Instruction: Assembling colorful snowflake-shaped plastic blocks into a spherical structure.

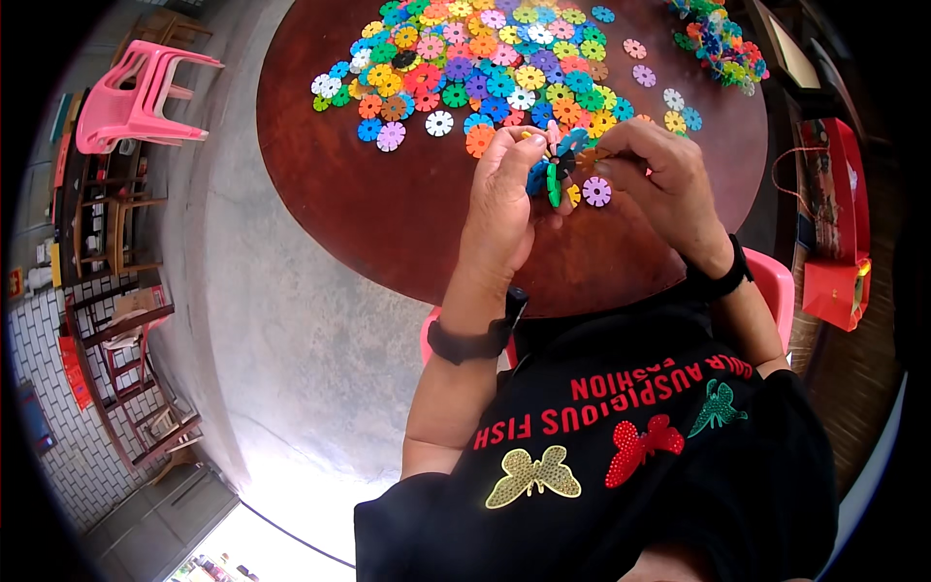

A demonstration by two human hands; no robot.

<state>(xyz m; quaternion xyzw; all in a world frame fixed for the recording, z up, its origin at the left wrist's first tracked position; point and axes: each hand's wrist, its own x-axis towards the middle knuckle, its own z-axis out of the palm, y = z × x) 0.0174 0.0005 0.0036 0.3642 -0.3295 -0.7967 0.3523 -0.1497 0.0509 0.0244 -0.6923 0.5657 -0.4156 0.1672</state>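
Observation:
Above the near part of the round brown table point(378, 223), my left hand point(502, 194) grips a small cluster of interlocking plastic discs point(554, 182) in blue, green, black and yellow. My right hand point(669, 175) is closed at the cluster's right side, its thumb and fingertips pinching an orange-brown notched disc point(590, 161). Just below those fingertips shows a purple disc point(596, 192); whether it is joined to the cluster or lies on the table, I cannot tell. Many loose notched discs point(529, 78) in mixed colours spread over the table beyond my hands.
A larger built-up clump of discs point(718, 44) sits at the table's far right. Pink plastic stools point(136, 97) stand off to the left, near wooden chairs point(121, 369). Red paper bags point(836, 194) are on the right. Part of a pink chair point(773, 289) shows beside me.

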